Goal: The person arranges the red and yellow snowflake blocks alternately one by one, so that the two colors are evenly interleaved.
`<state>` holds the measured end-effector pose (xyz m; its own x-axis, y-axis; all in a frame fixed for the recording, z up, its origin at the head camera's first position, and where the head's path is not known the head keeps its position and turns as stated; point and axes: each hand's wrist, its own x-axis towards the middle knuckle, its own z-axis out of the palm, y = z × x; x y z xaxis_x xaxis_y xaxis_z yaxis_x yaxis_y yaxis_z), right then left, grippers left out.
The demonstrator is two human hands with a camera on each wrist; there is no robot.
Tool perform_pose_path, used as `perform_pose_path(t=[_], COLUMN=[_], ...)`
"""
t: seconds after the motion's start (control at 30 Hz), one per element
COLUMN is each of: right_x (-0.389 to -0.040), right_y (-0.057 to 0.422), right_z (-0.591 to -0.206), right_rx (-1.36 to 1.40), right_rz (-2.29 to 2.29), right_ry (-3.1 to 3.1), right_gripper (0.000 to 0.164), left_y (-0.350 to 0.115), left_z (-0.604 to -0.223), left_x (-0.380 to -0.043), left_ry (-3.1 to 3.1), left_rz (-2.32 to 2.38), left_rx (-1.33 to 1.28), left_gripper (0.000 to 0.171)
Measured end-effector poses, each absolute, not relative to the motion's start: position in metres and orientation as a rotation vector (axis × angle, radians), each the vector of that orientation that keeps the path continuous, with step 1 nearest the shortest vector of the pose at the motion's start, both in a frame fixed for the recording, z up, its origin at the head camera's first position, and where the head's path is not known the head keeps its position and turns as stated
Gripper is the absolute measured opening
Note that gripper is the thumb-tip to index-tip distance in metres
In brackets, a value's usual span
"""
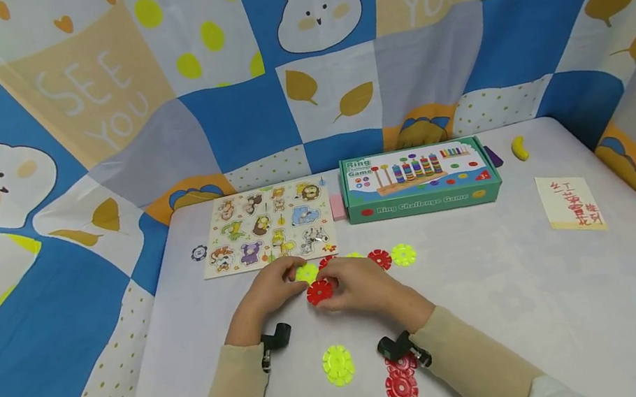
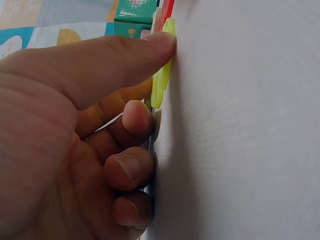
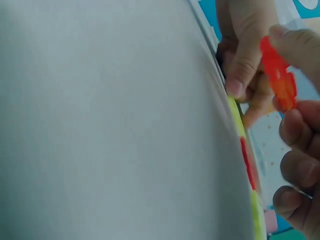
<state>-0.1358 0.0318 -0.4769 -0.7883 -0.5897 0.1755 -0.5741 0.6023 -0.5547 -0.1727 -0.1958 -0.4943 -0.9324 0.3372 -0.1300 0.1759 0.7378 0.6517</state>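
In the head view, a row of notched plastic snowflake discs, yellow-green and red by turns, lies below the puzzle board. At the row's left end my left hand (image 1: pixel 266 289) pinches a yellow-green disc (image 1: pixel 306 274) between thumb and forefinger; its other fingers curl close to the tabletop in the left wrist view. My right hand (image 1: pixel 365 284) grips a loose red disc (image 1: pixel 319 292), held up off the table in the right wrist view (image 3: pixel 280 75). That hand partly covers the row, leaving a red disc (image 1: pixel 380 259) and a yellow-green end disc (image 1: pixel 404 255) in sight.
Nearer me lie yellow-green discs (image 1: pixel 338 365) and red discs (image 1: pixel 402 389), the latter partly under my right wrist camera. Behind stand an animal puzzle board (image 1: pixel 213 220) and a green Ring Challenge Game box (image 1: pixel 421 204). A toy banana (image 1: pixel 519 149) and a handwritten note (image 1: pixel 568 204) are at right.
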Motion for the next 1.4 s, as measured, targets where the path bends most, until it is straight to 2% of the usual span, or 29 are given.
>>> perform_pose_path(t=[0.3,0.53,1.0,1.4], right_x=[-0.139,-0.136,-0.127,-0.129], right_y=[0.018,0.012,0.008,0.004], right_z=[-0.490,-0.496,-0.491,-0.496], right_rx=[-0.993,-0.989,-0.819,-0.788], right_rz=[-0.872,-0.770,-0.844,-0.856], right_ry=[2.743,2.792,2.832,2.816], right_gripper=[0.041,0.049,0.046,0.051], left_y=[-0.193,-0.191,-0.193,-0.201], left_z=[-0.491,-0.490,-0.492,-0.495], left_x=[-0.172,-0.172,-0.171,-0.161], left_ry=[2.673,2.674,2.687,2.683], left_rz=[0.997,0.998,0.971,1.095], left_rx=[0.395,0.385,0.351,0.348], left_gripper=[0.038,0.039,0.044,0.036])
